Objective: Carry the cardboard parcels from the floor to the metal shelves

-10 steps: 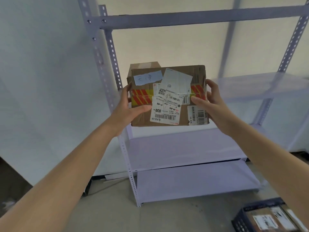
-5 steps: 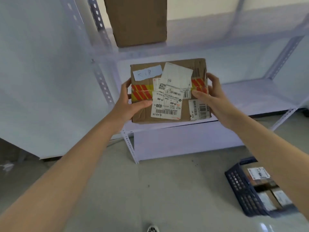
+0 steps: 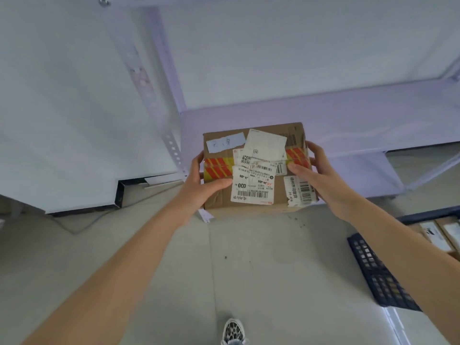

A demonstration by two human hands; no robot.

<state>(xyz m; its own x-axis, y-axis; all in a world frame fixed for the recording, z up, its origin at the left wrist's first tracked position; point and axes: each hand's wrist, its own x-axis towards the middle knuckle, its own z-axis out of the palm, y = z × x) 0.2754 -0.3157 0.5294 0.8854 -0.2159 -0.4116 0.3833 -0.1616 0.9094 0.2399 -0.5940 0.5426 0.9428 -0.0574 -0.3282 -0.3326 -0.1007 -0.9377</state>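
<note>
Pale metal shelves (image 3: 323, 115) fill the wall ahead, their lower tiers bare where visible. In front of them a person holds one cardboard parcel (image 3: 256, 168) in the air, over the front edge of a low shelf and above the concrete floor (image 3: 261, 270). The left hand (image 3: 204, 180) clasps its left side, thumb laid across the striped tape; the right hand (image 3: 311, 170) clasps the right side, thumb on top. If the box is set too near the shelf lip, it might tip back off. At the right edge a dark plastic crate (image 3: 378, 275) holding more parcels is cut off. The label print is too small to read, and the upper shelves are out of frame
</note>
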